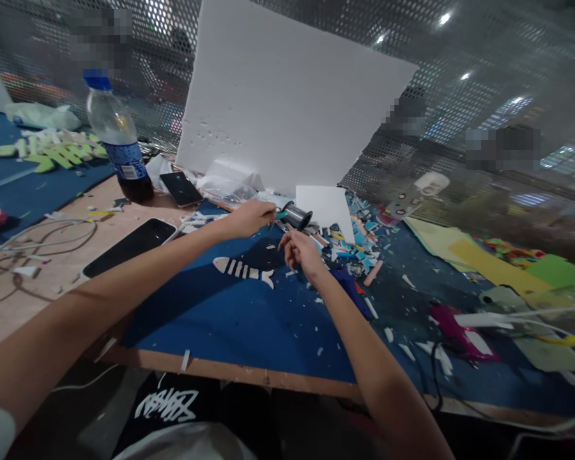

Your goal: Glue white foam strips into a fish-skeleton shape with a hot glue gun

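Blue counter [268, 332] bears one white fish [239, 268], two phones [129, 248] [181, 189], one bottle [123, 156], one spool [298, 216] beside my left grip [250, 218], pinched on a teal piece [282, 216]; right grip [303, 254] half-curled, hold indeterminable.

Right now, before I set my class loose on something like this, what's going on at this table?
A person's left hand has its fingers drawn together at a small teal piece, close to a spool; whether its grip is closed on the piece is hard to tell. The right hand is nearby, fingers curled, nothing visible in it. Nearer the person, a white fish shape lies on the blue surface, its body in separate strips.
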Demonstrator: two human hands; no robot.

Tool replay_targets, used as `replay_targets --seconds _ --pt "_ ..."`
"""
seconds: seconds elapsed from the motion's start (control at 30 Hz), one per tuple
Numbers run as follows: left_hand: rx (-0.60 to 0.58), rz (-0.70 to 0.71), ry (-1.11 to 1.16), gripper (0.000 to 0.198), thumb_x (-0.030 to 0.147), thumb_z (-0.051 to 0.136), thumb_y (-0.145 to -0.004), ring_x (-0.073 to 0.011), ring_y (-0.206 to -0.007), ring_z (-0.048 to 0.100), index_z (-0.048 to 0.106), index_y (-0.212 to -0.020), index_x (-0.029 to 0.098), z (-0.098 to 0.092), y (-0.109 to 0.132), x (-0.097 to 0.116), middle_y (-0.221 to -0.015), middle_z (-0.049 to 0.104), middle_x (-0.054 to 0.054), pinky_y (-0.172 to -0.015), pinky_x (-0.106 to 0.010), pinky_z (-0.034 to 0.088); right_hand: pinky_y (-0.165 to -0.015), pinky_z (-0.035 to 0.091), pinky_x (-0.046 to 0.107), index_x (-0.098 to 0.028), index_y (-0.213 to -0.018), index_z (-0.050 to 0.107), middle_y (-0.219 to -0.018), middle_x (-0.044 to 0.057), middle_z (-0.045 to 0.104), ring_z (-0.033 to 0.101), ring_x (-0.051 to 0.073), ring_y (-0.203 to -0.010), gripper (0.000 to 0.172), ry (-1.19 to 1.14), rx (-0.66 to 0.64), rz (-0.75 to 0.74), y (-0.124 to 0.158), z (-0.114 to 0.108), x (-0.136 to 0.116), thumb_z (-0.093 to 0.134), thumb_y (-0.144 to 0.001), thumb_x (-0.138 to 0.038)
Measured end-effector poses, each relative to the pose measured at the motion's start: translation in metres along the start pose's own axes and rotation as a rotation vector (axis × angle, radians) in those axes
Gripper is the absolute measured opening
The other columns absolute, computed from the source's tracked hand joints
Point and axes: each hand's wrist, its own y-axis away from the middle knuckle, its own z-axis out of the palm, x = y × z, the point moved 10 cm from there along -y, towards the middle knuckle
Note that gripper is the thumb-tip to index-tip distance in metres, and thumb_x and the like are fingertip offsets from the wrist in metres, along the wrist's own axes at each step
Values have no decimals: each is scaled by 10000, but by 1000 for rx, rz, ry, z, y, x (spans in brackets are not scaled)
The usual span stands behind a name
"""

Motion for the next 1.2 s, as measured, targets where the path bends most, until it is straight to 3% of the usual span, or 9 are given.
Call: replay_targets --seconds 0.07,0.2,0.43,0.57,0.63,0.73,0.93,1.07,1.2 --pt "2 13 -86 208 165 378 -856 -118 -548 461 515 -702 145 4 1 6 -633 552 -42 -550 -238 301 -262 286 171 -186 -692 531 -405 -58 491 428 76 -283 367 11 21 -6 0 -1 -1 519 -787 -540" --pt "42 -8 -116 207 196 387 -865 -130 -559 474 539 -730 153 9 0 7 -621 548 -39 -541 -245 292 -256 218 153 -190 -703 513 -390 -73 461 367 55 -262 373 79 74 -56 1 -1 -11 520 -777 -556" --pt "-19 17 -151 293 248 327 -910 -130 -555 480 532 -720 160 20 -4 1 -633 558 -41 -544 -250 328 -267 217 184 -209 -601 446 -325 -101 353 279 52 -228 432 178 130 -160 3 1 -23 519 -776 -597" --pt "10 -5 -496 269 224 311 -915 -230 -818 569 546 -978 110 19 0 -12 -875 617 -137 -673 -309 404 -299 234 198 -222 -645 439 -341 -107 337 289 68 -243 397 234 254 -242 7 -18 -29 467 -828 -573" --pt "45 32 -703 296 234 358 -897 -317 -1016 512 516 -1095 80 21 5 -17 -1074 566 -209 -777 -393 406 -345 285 209 -224 -667 450 -385 -90 375 350 82 -283 372 371 349 -333 13 -28 -38 423 -869 -534" --pt "73 74 -857 376 275 408 -882 -379 -1121 436 471 -1196 77 29 12 -27 -1245 462 -251 -868 -495 355 -476 371 240 -220 -673 466 -469 -44 460 463 117 -403 333 660 399 -469 21 -24 -50 379 -914 -433" --pt "20 148 -842 277 261 386 -893 -373 -1131 432 589 -1047 150 48 16 -42 -1283 446 -213 -903 -543 302 -583 395 281 -223 -640 471 -569 12 538 523 170 -554 320 742 292 -466 16 -9 -40 397 -906 -384" --pt "20 189 -733 242 199 392 -883 -335 -1116 441 629 -927 183 48 14 -40 -1179 513 -159 -917 -531 300 -550 418 272 -228 -653 472 -559 1 538 535 161 -518 350 675 264 -423 13 -10 -33 368 -916 -435" --pt "-14 174 -666 203 145 441 -836 -350 -1120 424 622 -922 177 46 12 -46 -1189 486 -161 -905 -550 312 -544 437 277 -230 -677 494 -574 5 543 542 161 -506 354 579 253 -387 15 -11 -30 373 -911 -466"
